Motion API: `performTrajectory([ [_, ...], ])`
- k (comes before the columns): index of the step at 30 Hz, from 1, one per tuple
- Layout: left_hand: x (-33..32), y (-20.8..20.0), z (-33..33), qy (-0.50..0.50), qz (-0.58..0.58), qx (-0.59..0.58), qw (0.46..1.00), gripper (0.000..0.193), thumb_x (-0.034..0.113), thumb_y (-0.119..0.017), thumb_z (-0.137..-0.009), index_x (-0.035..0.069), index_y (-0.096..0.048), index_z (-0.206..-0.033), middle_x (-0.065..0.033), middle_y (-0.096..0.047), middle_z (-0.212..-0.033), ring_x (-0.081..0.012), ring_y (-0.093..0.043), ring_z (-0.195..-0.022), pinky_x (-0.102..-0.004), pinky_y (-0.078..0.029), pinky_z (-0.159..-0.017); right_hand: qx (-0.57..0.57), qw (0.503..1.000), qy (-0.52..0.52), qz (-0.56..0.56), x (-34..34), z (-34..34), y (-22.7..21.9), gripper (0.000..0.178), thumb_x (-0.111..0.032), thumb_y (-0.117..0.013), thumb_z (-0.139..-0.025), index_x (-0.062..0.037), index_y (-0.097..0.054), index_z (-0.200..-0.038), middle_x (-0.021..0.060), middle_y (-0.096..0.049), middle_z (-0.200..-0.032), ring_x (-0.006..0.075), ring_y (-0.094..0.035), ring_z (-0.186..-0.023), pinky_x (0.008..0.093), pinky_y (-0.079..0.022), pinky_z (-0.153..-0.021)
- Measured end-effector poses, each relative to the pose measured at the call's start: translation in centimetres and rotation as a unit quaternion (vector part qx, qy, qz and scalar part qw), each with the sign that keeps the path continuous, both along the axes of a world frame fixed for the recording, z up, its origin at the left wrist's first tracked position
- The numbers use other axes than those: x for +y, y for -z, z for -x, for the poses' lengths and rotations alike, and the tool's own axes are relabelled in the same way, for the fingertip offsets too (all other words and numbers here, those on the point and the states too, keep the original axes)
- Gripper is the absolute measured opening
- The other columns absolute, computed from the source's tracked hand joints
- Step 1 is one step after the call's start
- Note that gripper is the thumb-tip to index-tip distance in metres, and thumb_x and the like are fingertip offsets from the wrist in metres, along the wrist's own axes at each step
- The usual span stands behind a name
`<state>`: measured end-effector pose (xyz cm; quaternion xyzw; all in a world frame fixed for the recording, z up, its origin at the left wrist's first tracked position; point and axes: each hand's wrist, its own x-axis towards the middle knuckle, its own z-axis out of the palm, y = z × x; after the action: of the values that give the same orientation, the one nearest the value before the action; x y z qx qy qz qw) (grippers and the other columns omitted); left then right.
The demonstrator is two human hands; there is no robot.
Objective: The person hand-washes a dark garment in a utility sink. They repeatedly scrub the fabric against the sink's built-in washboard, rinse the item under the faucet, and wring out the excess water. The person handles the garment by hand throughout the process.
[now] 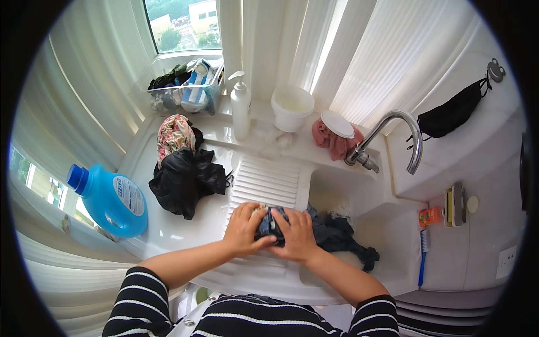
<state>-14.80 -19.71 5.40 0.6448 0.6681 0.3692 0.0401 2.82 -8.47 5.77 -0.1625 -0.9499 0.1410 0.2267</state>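
Left hand and right hand: fingers curled tight round a bunched dark blue-grey cloth garment at the white ridged washboard, tail trailing into the white basin. Press evenly, short strokes across the ridges; don't let the tail drag it sideways.

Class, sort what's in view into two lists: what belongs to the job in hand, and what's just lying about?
Job in hand:
left hand and right hand
dark cloth, gripped by both
washboard
sink

Apparently just lying about:
blue bottle, though possibly useful
black garment
pump bottle
tub
mask, hanging
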Motion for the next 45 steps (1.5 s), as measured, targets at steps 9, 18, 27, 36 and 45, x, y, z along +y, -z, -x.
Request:
performTrajectory([
  [9,11.4,-1.3,3.2,-0.241,0.019,0.106,0.965,0.037,0.037,-0.058,-0.091,0.005,-0.074,-0.081,-0.0201,-0.064,-0.108,-0.0347,-0.055,-0.106,-0.0462,-0.040,-0.085,-0.042,0.985,0.161,0.032,5.8,7.1,1.5,0.057,-0.037,-0.066,-0.084,-0.0069,-0.050,-0.131,0.0162,-0.056,-0.120,0.0349,-0.052,-0.113,0.0480,-0.039,-0.094],
  [18,-2.0,-0.2,-3.1,0.026,-0.070,0.106,0.992,0.038,0.046,-0.065,-0.084,0.009,-0.062,-0.079,-0.0069,-0.063,-0.095,-0.0277,-0.057,-0.093,-0.0441,-0.038,-0.085,0.074,0.991,-0.067,-0.083,-2.2,-2.6,2.6,0.062,-0.039,-0.073,-0.078,-0.0118,-0.053,-0.129,0.0102,-0.051,-0.115,0.0263,-0.052,-0.105,0.0440,-0.037,-0.085],
  [27,10.0,-0.2,1.7,-0.241,-0.061,0.186,0.951,0.038,0.043,-0.063,-0.087,0.008,-0.070,-0.099,-0.0147,-0.065,-0.108,-0.0353,-0.056,-0.105,-0.0474,-0.040,-0.091,-0.012,0.984,0.158,0.076,4.0,5.0,1.8,0.060,-0.038,-0.068,-0.084,-0.0099,-0.048,-0.133,0.0152,-0.057,-0.120,0.0344,-0.054,-0.111,0.0484,-0.036,-0.097],
  [36,2.9,0.0,-1.5,-0.013,-0.044,0.080,0.996,0.036,0.040,-0.068,-0.082,0.006,-0.061,-0.073,-0.0111,-0.057,-0.077,-0.0304,-0.052,-0.075,-0.0427,-0.038,-0.070,0.022,0.999,-0.002,-0.030,0.2,-0.5,2.6,0.070,-0.045,-0.072,-0.077,-0.0109,-0.045,-0.132,0.0097,-0.053,-0.104,0.0274,-0.053,-0.096,0.0420,-0.039,-0.080],
  [45,5.6,1.1,0.2,-0.231,-0.077,0.012,0.970,0.049,0.043,-0.062,-0.089,0.001,-0.059,-0.115,-0.0162,-0.061,-0.109,-0.0354,-0.052,-0.108,-0.0472,-0.038,-0.091,0.041,0.966,0.179,0.181,2.0,1.7,1.9,0.046,-0.044,-0.056,-0.095,-0.0042,-0.059,-0.119,0.0187,-0.066,-0.101,0.0384,-0.060,-0.098,0.0453,-0.046,-0.084],
])
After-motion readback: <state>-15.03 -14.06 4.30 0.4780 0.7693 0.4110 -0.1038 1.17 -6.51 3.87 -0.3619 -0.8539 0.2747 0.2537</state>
